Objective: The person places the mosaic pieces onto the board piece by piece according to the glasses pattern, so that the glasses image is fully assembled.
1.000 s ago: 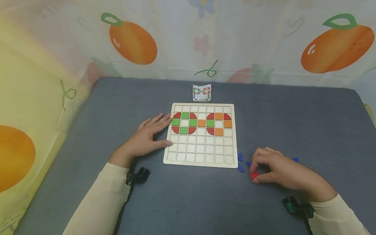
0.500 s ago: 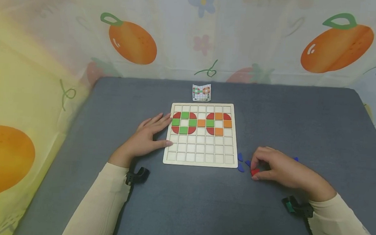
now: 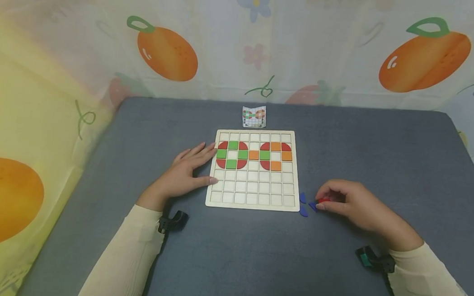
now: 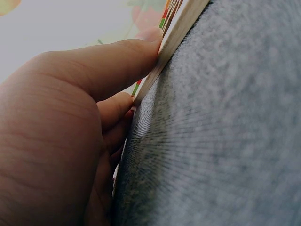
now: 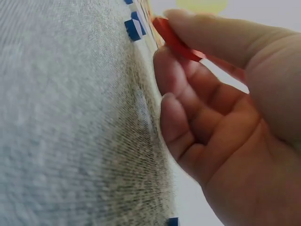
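Pinching a small flat red piece (image 5: 178, 41) between thumb and fingertips, your right hand (image 3: 355, 205) stands just beside the small flat dark-blue pieces (image 3: 303, 211) near the lower right corner of the pale wooden grid board (image 3: 253, 207). Your fingers cover part of the red piece, so I can't tell its whole outline; turning it slightly should show you how its corners lie. A light pinch on its edges ought to do; too much squeeze might flip it. Raise it well over the blue pieces, since a low sweep could drag them. Your left hand (image 3: 188, 170) lies with fingers spread along the board's left edge, thumb tip on the rim: gentle pressure there should steady the green squares (image 3: 231, 164) and orange squares (image 3: 276, 166) in their cells.
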Demonstrator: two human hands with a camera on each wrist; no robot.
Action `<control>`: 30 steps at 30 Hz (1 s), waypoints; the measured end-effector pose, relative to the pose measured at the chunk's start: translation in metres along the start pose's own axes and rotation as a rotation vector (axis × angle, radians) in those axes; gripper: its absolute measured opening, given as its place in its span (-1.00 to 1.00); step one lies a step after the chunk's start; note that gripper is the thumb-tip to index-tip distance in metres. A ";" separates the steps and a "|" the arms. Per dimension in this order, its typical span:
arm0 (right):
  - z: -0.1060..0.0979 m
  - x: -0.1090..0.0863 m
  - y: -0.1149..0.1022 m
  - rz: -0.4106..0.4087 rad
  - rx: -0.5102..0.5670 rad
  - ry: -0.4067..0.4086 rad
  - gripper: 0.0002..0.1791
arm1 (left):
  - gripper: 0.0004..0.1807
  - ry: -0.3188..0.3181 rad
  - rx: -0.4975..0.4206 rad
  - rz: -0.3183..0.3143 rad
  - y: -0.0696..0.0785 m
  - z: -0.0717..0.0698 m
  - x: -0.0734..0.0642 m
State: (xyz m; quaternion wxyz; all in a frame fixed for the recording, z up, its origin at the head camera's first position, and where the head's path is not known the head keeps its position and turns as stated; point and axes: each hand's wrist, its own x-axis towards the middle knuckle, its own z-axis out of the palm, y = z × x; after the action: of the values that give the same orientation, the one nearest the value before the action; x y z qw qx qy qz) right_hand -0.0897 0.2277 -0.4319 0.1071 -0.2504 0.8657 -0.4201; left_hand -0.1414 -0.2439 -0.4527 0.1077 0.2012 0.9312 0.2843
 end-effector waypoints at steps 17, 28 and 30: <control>0.002 0.008 -0.010 0.130 0.099 0.143 -0.72 | 0.02 0.000 0.000 0.005 0.001 -0.001 -0.001; 0.004 0.025 -0.017 0.181 0.216 0.151 -0.79 | 0.03 0.003 0.005 0.003 0.000 0.000 0.000; 0.004 0.030 -0.018 0.195 0.217 0.160 -0.81 | 0.03 0.003 0.005 0.000 0.000 0.000 0.000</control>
State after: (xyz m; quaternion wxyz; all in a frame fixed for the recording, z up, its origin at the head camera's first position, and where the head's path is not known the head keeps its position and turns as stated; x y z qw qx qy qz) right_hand -0.1073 0.2001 -0.4198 0.1046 -0.1180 0.8411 -0.5175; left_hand -0.1412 -0.2438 -0.4522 0.1057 0.2012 0.9320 0.2824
